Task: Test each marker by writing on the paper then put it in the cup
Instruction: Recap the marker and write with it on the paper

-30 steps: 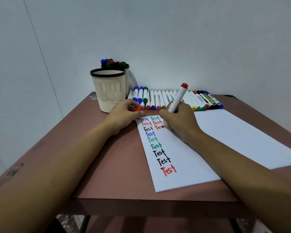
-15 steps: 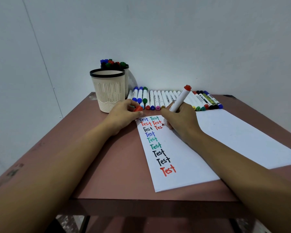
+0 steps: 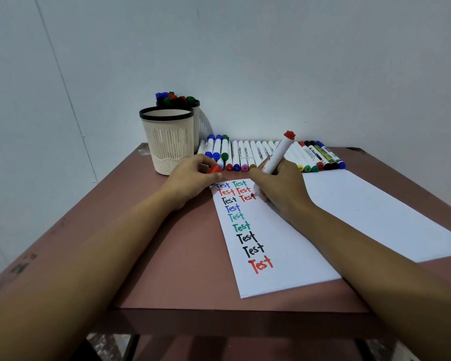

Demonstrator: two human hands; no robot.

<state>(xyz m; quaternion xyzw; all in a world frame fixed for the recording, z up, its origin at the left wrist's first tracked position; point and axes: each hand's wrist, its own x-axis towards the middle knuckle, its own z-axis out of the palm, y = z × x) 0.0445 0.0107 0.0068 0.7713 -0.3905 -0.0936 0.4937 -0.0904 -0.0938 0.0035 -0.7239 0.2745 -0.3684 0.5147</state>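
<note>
Against a plain white wall, we see a reddish tabletop (image 3: 167,256) carrying a paper (image 3: 279,256) lined with coloured "Test" words. Our right hand (image 3: 284,188) grips a red marker (image 3: 276,157), its tip down on the sheet at a red word. Our left hand (image 3: 190,181) pinches a red cap (image 3: 214,169) at the paper's top corner, near the cream cup (image 3: 167,142). A row of markers (image 3: 248,155) lies behind.

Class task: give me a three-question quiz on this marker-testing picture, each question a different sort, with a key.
1. True or false: the right hand holds the red marker with its tip on the paper.
2. The left hand pinches: A) a red cap, B) a blue marker, C) a green marker.
3. Fill the gap: the bottom word is written in ___ ink.
Key: 1 true; 2 A; 3 red.
</note>
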